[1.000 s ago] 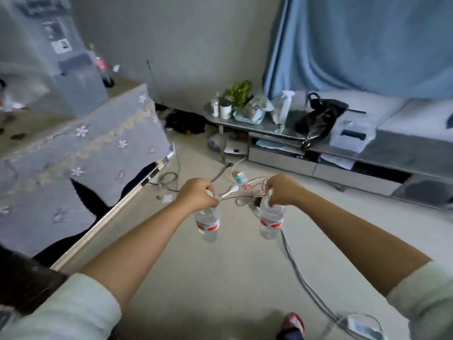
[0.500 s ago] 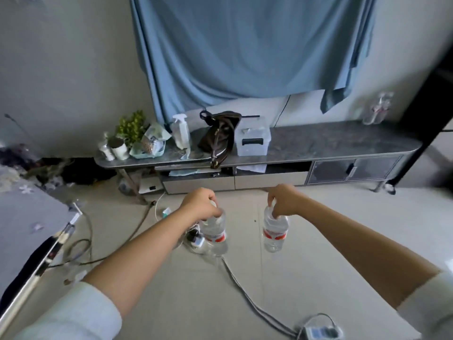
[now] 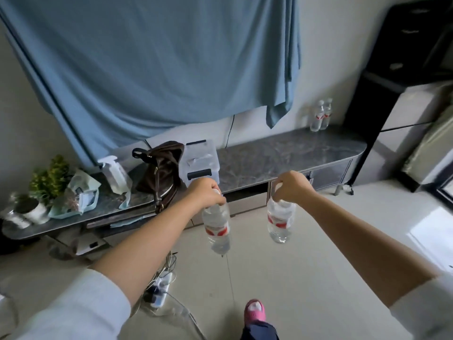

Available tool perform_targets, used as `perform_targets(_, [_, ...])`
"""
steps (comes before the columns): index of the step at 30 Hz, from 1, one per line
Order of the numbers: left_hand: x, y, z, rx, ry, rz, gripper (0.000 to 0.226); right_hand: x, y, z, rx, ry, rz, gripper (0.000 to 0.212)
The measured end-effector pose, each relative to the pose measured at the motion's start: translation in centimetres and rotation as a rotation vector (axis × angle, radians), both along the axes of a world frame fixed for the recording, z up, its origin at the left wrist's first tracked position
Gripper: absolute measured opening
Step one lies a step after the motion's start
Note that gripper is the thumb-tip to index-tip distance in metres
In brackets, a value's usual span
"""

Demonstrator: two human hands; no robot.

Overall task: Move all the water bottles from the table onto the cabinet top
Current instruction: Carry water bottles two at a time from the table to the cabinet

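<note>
The long low cabinet [image 3: 282, 155] runs along the wall under a blue curtain [image 3: 152, 65], and its right half lies bare, which is likely why two bottles [image 3: 320, 115] already stand together at that far right end by the wall: there they are out of the way and leave room in front. The left half is crowded with a brown bag [image 3: 161, 168], a clear plastic box [image 3: 199, 160], a spray bottle [image 3: 113, 173] and a potted plant [image 3: 47, 180], so it would be a poor place to set anything down.

Over the floor in front of the cabinet, each arm carries one water bottle. The left hand [image 3: 204, 191] is clenched round the cap and neck of the left bottle [image 3: 217, 227], which hangs slightly tilted. The right hand [image 3: 290, 185] pinches the top of the right bottle [image 3: 279, 220] the same way. Held by the necks, both hang free, which probably makes them easy to lower upright onto the bare stretch of the cabinet top.
</note>
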State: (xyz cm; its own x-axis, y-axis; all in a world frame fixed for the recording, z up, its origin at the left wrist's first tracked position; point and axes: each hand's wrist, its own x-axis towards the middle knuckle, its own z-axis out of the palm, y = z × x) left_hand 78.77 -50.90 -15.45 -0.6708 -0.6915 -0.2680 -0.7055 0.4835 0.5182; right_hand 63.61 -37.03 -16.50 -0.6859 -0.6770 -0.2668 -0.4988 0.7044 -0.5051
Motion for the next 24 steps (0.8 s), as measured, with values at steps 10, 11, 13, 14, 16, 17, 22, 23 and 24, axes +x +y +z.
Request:
perform_targets(10, [-21.4, -8.7, 1.5, -0.020, -0.040, -0.250, 0.010, -18.8, -4.5, 1.3, 0.031, 0.119, -0.123, 0.029])
perform_targets(11, [-23.4, -9.2, 1.7, -0.034, -0.037, -0.260, 0.010, -20.4, -4.6, 1.3, 0.038, 0.130, -0.138, 0.029])
perform_targets(13, [-27.0, -9.9, 1.9, -0.063, -0.034, -0.269, 0.017, -23.3, -4.6, 1.5, 0.052, 0.136, -0.167, 0.029])
perform_targets(14, [-28.7, -10.2, 1.9, -0.063, -0.025, -0.263, 0.021, -24.8, -4.5, 1.5, 0.056, 0.136, -0.181, 0.030])
perform_targets(16, [-32.4, -10.9, 1.9, -0.031, 0.006, -0.251, 0.022, -28.3, -4.4, 1.3, 0.072, 0.131, -0.210, 0.029])
perform_targets(17, [-34.4, -11.2, 1.9, -0.012, 0.026, -0.250, 0.019, -30.4, -4.3, 1.1, 0.082, 0.128, -0.221, 0.028])
perform_targets(22, [-43.5, -11.0, 1.5, 0.009, 0.031, -0.293, 0.008, -40.2, -3.5, 0.6, 0.146, 0.037, -0.261, 0.024])
perform_targets(23, [-45.5, -10.8, 1.3, 0.004, 0.020, -0.299, 0.008, -42.2, -3.3, 0.3, 0.154, 0.025, -0.263, 0.024])
perform_targets(24, [-47.3, -10.6, 1.1, 0.005, 0.007, -0.304, 0.009, -43.8, -3.0, 0.1, 0.166, 0.019, -0.256, 0.024])
